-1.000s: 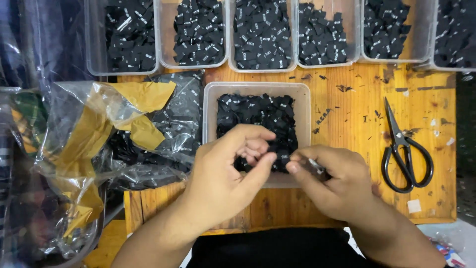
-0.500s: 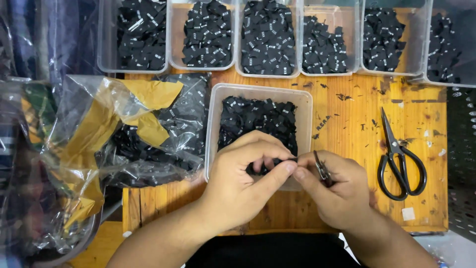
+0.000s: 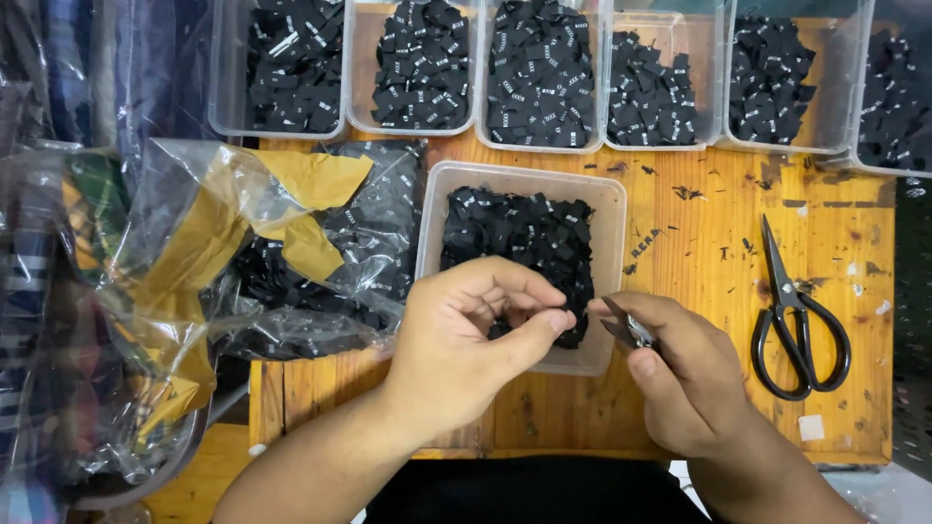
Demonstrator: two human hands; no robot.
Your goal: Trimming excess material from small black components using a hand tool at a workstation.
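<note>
Hands, two (image 3: 466, 340) (image 3: 680, 374); seven trays (image 3: 427, 209); one scissors (image 3: 798, 320).

I see bare worktop (image 3: 699, 243) between the near tub (image 3: 612, 281) and the scissors (image 3: 798, 325); the plastic bag (image 3: 243, 262) crowds the left, tubs (image 3: 544, 78) wall the far edge.

My left hand (image 3: 466, 340) covers the lower part of the tray (image 3: 612, 209); whatever my fingertips pinch is hidden behind the thumb. My right hand (image 3: 684, 374) hides most of the small metal tool (image 3: 626, 325), only the tips show. The row of bins (image 3: 830, 141) is cut off at the frame's top, the far-right one by the edge too. Print on the black labels (image 3: 519, 228) is too small to read.
</note>
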